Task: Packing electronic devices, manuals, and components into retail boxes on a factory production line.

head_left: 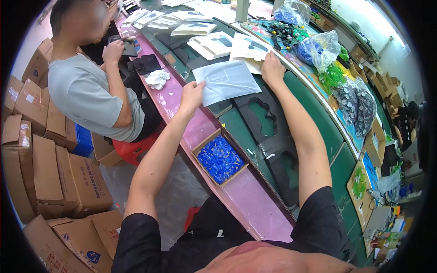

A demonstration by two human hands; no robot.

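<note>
My left hand pinches the near left edge of a pale blue-grey flat bag that lies over the green conveyor belt. My right hand reaches farther out, its fingers resting on the bag's far right corner and on a white printed sheet behind it. Black foam inserts with cut-out shapes lie on the belt just below the bag. A small cardboard box of blue plastic parts sits on the pink bench edge under my left forearm.
A person in a grey shirt sits to the left on a red stool, handling a black item. Stacked cardboard cartons fill the left floor. More white sheets line the belt; clear bags of blue, green and dark parts lie along the right shelf.
</note>
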